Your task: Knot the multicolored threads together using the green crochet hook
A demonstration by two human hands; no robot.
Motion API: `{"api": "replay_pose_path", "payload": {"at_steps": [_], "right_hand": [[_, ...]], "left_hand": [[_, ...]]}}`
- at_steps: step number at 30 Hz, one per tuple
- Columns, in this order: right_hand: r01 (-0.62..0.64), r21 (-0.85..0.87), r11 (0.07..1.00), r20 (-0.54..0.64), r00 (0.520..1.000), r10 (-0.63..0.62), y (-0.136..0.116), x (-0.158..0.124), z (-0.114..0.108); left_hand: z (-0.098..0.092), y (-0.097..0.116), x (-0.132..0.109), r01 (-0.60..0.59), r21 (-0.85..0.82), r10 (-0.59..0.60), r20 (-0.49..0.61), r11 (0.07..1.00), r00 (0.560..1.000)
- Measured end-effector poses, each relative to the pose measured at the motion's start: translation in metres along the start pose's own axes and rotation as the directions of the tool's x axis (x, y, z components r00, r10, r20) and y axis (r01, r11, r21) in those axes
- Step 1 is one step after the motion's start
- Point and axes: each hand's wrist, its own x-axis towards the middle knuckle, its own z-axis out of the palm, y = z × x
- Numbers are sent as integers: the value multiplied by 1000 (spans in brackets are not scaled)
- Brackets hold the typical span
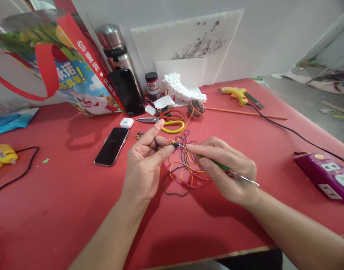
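Between thumb and fingers, my left hand (145,159) pinches a small multicoloured crochet piece (174,144); its index finger points up with yarn looped around it. My right hand (226,168) grips a crochet hook (221,165) with a green handle, like a pen. The hook's tip meets the crochet piece, and its silver rear end sticks out past my palm. Loose multicoloured yarn (185,176) lies in tangled loops beneath both hands. A strand runs back to a yarn ball (196,108). Just beyond my left hand lie scissors (173,126) with red and yellow handles.
Left of my hands are a phone (112,146), an earphone case (126,122) and a yellow glue gun (3,157). A second phone (127,92) leans by a steel flask (115,48) and a bag (84,75). Another glue gun (234,94) and a purple box (325,176) are right.
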Motion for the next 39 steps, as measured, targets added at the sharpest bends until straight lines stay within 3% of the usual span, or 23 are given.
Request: {"api": "replay_pose_path", "payload": {"at_steps": [8,16,22,29,35,39], "right_hand": [[-3,-5,1000,-2,1000,3,0,-1,1],[-13,-17,1000,3,1000,13,0,-2,8],[-5,-44,999,-5,1000,5,-2,-2,9],[-24,-139,990,-52,999,17,-3,-3,8],[74,-145,987,17,997,-73,-3,-4,8],[63,-255,965,9,998,-63,-4,-11,12]], "left_hand": [[1,0,0,-16,3,16,-5,1000,1000],[3,-11,-6,-73,122,69,39,990,997],[4,-8,-4,36,48,-36,-8,998,999],[4,-9,-6,-15,115,14,6,993,1000],[4,-10,-5,73,30,-73,-2,997,997],[4,-12,-6,28,75,-28,-5,997,1000]]}}
